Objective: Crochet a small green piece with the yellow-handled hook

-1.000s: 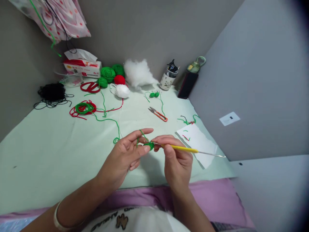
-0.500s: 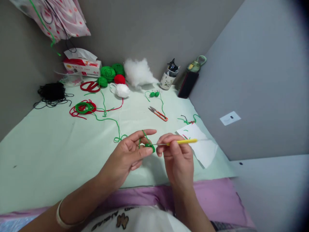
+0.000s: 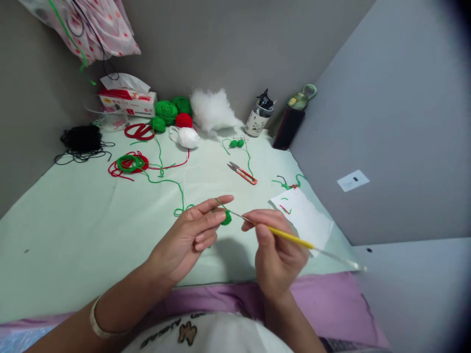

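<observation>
A small green crochet piece [image 3: 226,218] is pinched between the thumb and fingers of my left hand [image 3: 186,230]. Green yarn runs up from it over my raised left index finger. My right hand [image 3: 277,250] grips a crochet hook [image 3: 290,237] by its yellow handle, pen-fashion. The hook's thin metal shaft reaches left to the top of the green piece; whether the tip sits in a stitch is too small to tell. From my left hand the working yarn [image 3: 182,196] trails back to a green coil [image 3: 130,162] on the table.
Orange-handled thread snips [image 3: 243,173] and two small green pieces [image 3: 236,143] lie beyond my hands. White paper [image 3: 312,220] with yarn scraps is at right. Yarn balls [image 3: 166,112], white stuffing [image 3: 213,112], a tissue box [image 3: 128,102], a pen cup [image 3: 258,120] and a bottle [image 3: 300,99] line the wall.
The hook has tilted, its handle end swinging down toward me. My right hand has turned and shifted slightly right. The green piece has rotated and moved slightly left in my left fingers.
</observation>
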### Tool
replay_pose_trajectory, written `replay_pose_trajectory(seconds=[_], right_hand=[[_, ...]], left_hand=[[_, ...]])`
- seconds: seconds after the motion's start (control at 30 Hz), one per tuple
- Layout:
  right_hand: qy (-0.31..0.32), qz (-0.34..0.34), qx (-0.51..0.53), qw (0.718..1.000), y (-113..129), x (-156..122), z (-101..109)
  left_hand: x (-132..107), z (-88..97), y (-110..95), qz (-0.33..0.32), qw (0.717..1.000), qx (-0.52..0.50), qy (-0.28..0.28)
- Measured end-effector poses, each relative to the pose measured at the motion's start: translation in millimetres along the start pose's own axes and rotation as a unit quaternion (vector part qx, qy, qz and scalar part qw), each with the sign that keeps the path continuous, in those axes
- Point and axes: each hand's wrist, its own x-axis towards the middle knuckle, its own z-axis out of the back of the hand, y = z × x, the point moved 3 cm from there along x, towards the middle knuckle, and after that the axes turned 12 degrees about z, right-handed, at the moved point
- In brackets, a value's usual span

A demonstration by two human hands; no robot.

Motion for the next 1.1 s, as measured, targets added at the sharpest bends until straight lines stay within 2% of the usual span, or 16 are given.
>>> replay_pose_trajectory(seconds=[0.07, 0.13, 0.2, 0.27, 0.33, 0.4, 0.47, 0.53, 0.6, 0.77, 1.1], right_hand=[[-0.016, -0.049, 0.057, 0.997, -2.2, 2.4, -2.2], [0.018, -0.034, 0.039, 0.998, -1.2, 1.3, -6.3], [0.055, 0.029, -0.040, 0.997, 1.5, -1.9, -8.6], [0.053, 0.077, -0.091, 0.992, 3.1, -3.4, -6.7], [-0.002, 0.046, -0.062, 0.997, 0.6, -0.3, -0.3], [-0.086, -0.031, 0.009, 0.996, -4.6, 5.0, 7.1], [-0.109, -0.093, 0.086, 0.986, -7.9, 9.5, 8.4], [-0.077, -0.120, 0.133, 0.981, -7.5, 11.2, 5.1], [-0.051, -0.122, 0.135, 0.982, -4.9, 9.7, 2.3], [-0.042, -0.107, 0.097, 0.989, 0.8, 4.5, 2.0], [-0.051, -0.094, 0.111, 0.988, -3.1, 3.8, -2.6]], left_hand=[[-1.1, -0.3, -1.8, -0.041, 0.999, 0.011, -0.023], [-1.7, -2.2, -0.9, -0.069, 0.997, 0.021, -0.041], [-0.4, -3.9, 3.1, -0.042, 0.999, 0.013, -0.029], [1.6, -3.6, 5.8, 0.014, 1.000, 0.000, 0.008], [2.5, 0.3, 2.5, 0.026, 0.999, -0.012, 0.021], [1.8, 6.0, -5.1, -0.014, 1.000, -0.024, -0.004], [-0.2, 8.3, -10.6, -0.048, 0.998, -0.016, -0.029], [-2.1, 5.8, -11.0, -0.052, 0.998, 0.012, -0.028], [-3.2, 2.0, -8.3, -0.044, 0.998, 0.034, -0.016], [-2.1, 1.3, -3.9, -0.041, 0.999, 0.029, -0.018], [-1.9, 1.8, 0.7, -0.028, 0.999, 0.034, -0.012]])
